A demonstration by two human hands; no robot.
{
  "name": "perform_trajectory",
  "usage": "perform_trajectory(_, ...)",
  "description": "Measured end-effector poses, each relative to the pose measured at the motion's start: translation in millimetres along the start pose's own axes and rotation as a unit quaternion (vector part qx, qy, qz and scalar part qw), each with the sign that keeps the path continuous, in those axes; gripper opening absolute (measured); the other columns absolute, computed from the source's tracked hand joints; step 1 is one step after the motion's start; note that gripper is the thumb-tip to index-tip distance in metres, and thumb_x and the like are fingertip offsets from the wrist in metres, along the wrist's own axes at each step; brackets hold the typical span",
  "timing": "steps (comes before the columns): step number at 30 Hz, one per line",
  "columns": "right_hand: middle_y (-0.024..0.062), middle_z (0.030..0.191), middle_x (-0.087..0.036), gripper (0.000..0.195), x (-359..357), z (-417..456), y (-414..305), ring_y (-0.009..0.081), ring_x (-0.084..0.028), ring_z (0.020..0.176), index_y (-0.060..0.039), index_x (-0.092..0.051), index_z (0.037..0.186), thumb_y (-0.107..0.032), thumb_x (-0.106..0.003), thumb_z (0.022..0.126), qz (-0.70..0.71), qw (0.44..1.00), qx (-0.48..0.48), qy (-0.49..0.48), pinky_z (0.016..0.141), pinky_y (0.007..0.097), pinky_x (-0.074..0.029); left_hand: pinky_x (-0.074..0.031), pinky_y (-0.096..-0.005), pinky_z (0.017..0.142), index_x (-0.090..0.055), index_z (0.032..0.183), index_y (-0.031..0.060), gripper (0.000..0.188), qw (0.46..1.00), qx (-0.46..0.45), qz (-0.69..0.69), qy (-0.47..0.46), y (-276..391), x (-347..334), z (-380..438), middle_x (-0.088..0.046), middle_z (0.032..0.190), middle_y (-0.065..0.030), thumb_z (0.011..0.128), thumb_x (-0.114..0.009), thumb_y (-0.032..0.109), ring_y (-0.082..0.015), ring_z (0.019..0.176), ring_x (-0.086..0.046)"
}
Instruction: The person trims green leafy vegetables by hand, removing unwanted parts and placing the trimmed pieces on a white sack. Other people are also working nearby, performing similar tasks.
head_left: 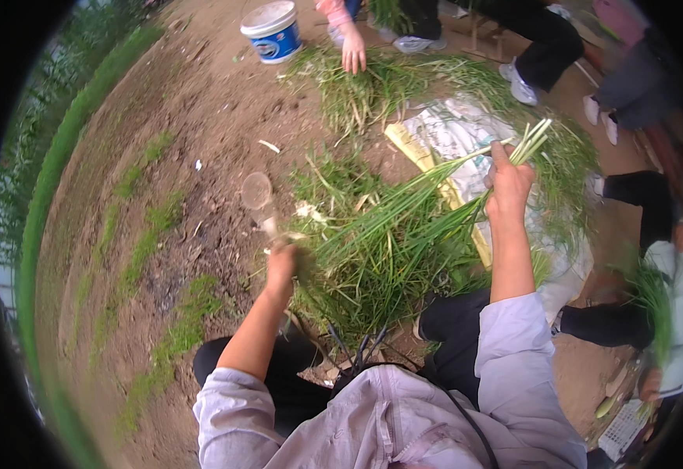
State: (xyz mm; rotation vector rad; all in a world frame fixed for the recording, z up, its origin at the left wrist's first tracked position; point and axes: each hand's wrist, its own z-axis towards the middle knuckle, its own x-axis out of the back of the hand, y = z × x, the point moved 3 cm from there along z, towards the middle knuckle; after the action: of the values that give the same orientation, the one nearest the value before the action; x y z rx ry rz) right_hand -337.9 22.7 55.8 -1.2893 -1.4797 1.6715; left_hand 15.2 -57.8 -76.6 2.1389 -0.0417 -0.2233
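Upright at the right of centre, my right hand [510,179] is closed around the white stem ends of a bunch of long green stalks [403,202], perhaps chives or garlic scapes. Their leafy ends trail down to the left over a pile of green stalks and leaves [371,281] on the ground. My left hand [284,264] is at the pile's left edge, blurred, with some blurred plant matter at its fingers; whether it grips that cannot be told. Just above it lies a clear plastic cup [257,192] on the soil.
A white woven sack [464,132] with a yellow edge lies beneath the bunch. More cut greens [371,88] lie beyond, where another person's hand [354,51] reaches down. A blue and white bucket [272,35] stands at the top. Other people sit along the right, near a white plastic basket [621,431].
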Motion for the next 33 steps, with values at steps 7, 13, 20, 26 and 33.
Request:
perform_trajectory(7, 0.0016, 0.060, -0.048, 0.011, 7.7, 2.9, -16.2, 0.0068, -0.037, 0.040, 0.0015, -0.053, 0.081, -0.005, -0.061, 0.077, -0.037, 0.999, 0.017, 0.023, 0.036, 0.0218, -0.027, -0.033, -0.0239, 0.038, -0.048, 0.081, 0.0064, 0.012, 0.965, -0.045, -0.159, 0.202, 12.4, 70.6, 13.5, -0.040, 0.056, 0.0012, 0.077, -0.059, 0.008, -0.0095, 0.042, -0.037)
perform_trajectory(13, 0.0023, 0.068, -0.055, 0.009, -34.1, -48.8, 22.8, 0.0098, -0.047, 0.061, 0.0027, -0.057, 0.077, -0.004, -0.062, 0.076, -0.130, 0.978, -0.052, -0.155, 0.057, 0.0244, -0.038, -0.035, -0.0176, 0.047, -0.054, 0.100, 0.0075, 0.031, 0.992, -0.049, 0.019, -0.115, 57.3, -46.3, -40.8, -0.060, 0.086, -0.0028, 0.071, -0.065, 0.004, -0.0064, 0.064, -0.050)
perform_trajectory(20, 0.0036, 0.067, -0.056, 0.015, -68.5, -100.5, 49.5, 0.0102, -0.050, 0.061, 0.0024, -0.060, 0.082, -0.007, -0.067, 0.073, -0.146, 0.950, -0.037, -0.273, 0.056, 0.0233, -0.041, -0.032, -0.0198, 0.036, -0.051, 0.081, 0.0023, 0.020, 0.984, 0.018, -0.016, -0.179, 40.3, -87.6, -53.6, -0.057, 0.066, -0.0061, 0.069, -0.066, -0.003, -0.0086, 0.042, -0.044)
perform_trajectory(26, 0.0037, 0.059, -0.055, 0.022, -61.5, -108.6, 68.5, 0.0113, -0.049, 0.054, 0.0010, -0.059, 0.067, -0.015, -0.073, 0.064, -0.338, 0.845, -0.033, -0.413, 0.052, 0.0278, -0.041, -0.032, -0.0200, 0.036, -0.058, 0.084, 0.0008, 0.014, 0.983, 0.000, -0.047, -0.179, 44.4, -87.2, -49.5, -0.059, 0.065, -0.0051, 0.071, -0.064, -0.001, -0.0079, 0.042, -0.045)
perform_trajectory(33, 0.0061, 0.066, -0.056, 0.021, -54.5, -91.1, 56.0, 0.0146, -0.051, 0.057, 0.0058, -0.059, 0.078, -0.010, -0.067, 0.067, -0.327, 0.843, -0.117, -0.410, 0.055, 0.0267, -0.041, -0.030, -0.0213, 0.036, -0.055, 0.081, 0.0034, 0.018, 0.983, -0.005, -0.011, -0.184, 52.5, -85.4, -47.6, -0.058, 0.063, -0.0058, 0.068, -0.065, -0.002, -0.0082, 0.040, -0.042)
